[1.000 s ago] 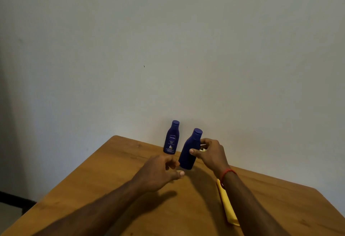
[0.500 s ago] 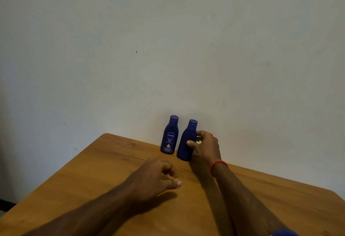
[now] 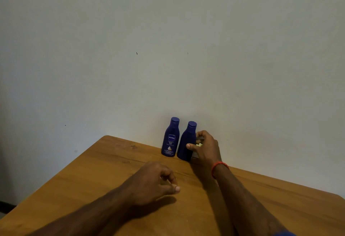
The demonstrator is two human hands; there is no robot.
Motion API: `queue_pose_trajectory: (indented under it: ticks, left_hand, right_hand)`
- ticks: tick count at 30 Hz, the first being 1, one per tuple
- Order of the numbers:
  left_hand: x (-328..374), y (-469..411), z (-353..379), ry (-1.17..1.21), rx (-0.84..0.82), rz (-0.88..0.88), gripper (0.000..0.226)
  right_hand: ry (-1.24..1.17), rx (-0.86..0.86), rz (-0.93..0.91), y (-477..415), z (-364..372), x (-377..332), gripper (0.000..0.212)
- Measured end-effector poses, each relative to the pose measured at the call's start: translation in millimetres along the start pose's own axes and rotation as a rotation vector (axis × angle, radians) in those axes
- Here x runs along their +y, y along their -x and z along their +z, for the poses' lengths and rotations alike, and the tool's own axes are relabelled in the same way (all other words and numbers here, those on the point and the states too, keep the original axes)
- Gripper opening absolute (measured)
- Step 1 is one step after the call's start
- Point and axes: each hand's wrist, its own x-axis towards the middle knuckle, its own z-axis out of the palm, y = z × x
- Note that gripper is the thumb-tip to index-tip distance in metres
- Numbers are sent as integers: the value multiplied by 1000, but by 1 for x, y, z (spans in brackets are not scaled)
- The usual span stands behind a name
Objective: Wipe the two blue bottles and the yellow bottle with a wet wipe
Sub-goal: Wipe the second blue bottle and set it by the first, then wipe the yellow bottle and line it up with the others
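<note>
Two dark blue bottles stand side by side at the table's far edge, against the wall. The left blue bottle (image 3: 170,138) shows its white label. The right blue bottle (image 3: 186,143) leans slightly, its base on the table. My right hand (image 3: 205,148) grips it from the right, thumb across its front, with a small bunched white wet wipe (image 3: 199,144) showing between thumb and fingers. Nearer to me, my left hand (image 3: 156,181) hovers just above the wood, fingers loosely curled and holding nothing. No yellow bottle is in view.
The wooden table (image 3: 104,176) has its far left corner near the wall and its left edge running toward me. A plain pale wall (image 3: 168,48) rises right behind the bottles. A red band circles my right wrist (image 3: 219,166).
My right hand carried the right blue bottle down and back, and set it on the table beside the other one. My left hand let go of it and drew back toward me.
</note>
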Motion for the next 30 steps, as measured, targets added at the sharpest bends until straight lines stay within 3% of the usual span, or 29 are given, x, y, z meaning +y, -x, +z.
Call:
queue_pose_trajectory:
  ticks: [15,19,24,30]
  left_hand:
    - [2,3,1,4,-47,0,15]
    - [21,0,11,24,-54,4,13]
    - [38,-6,29,75,-63,24,13]
    - [60,-14,65,104,-44,-70,35]
  right_hand:
    - [136,-113,-58,2,-29,6,58]
    - [221,-111,-58,20,-74,7,47]
    - [157,-7,-56,63,-130,1,25]
    - [150,-51,95,121,-172,16,22]
